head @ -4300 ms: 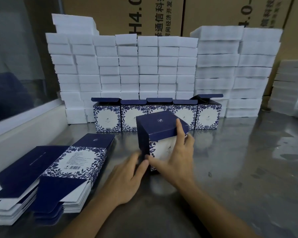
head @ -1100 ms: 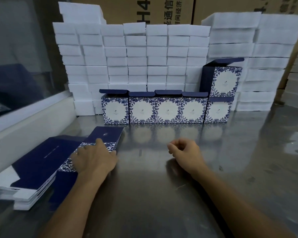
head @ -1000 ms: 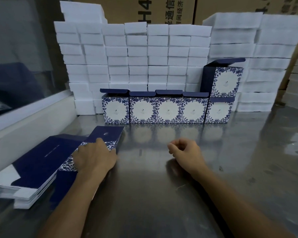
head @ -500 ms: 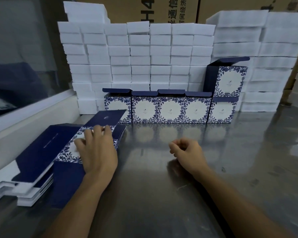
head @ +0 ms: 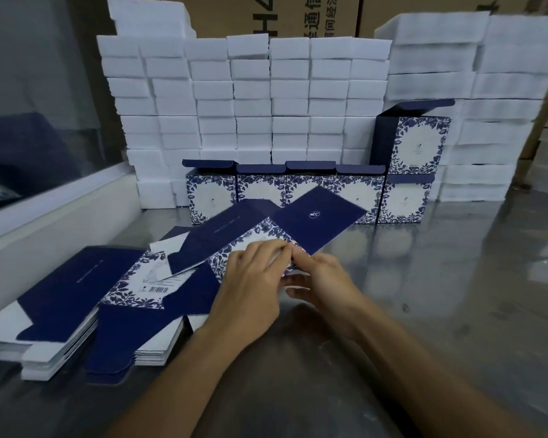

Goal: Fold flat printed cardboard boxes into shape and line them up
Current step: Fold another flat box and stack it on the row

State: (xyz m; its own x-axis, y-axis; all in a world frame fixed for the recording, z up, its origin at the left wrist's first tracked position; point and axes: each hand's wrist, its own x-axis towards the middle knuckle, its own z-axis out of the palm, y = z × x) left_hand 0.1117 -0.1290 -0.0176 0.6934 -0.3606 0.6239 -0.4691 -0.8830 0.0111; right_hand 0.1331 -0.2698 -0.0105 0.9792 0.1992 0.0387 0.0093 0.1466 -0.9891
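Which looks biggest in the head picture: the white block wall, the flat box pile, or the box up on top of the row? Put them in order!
1. White block wall
2. Flat box pile, though it's nearest the camera
3. Top box

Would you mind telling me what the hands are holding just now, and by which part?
Both hands, left hand and right hand, hold one flat printed box blank by its near edge, at the floral panel, raised off the stack of blanks.

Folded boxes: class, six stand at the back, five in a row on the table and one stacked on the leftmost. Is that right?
One thing is wrong. In the head view the stacked box sits on the rightmost box of the row, not the leftmost. Six folded boxes, five on the table, is correct.
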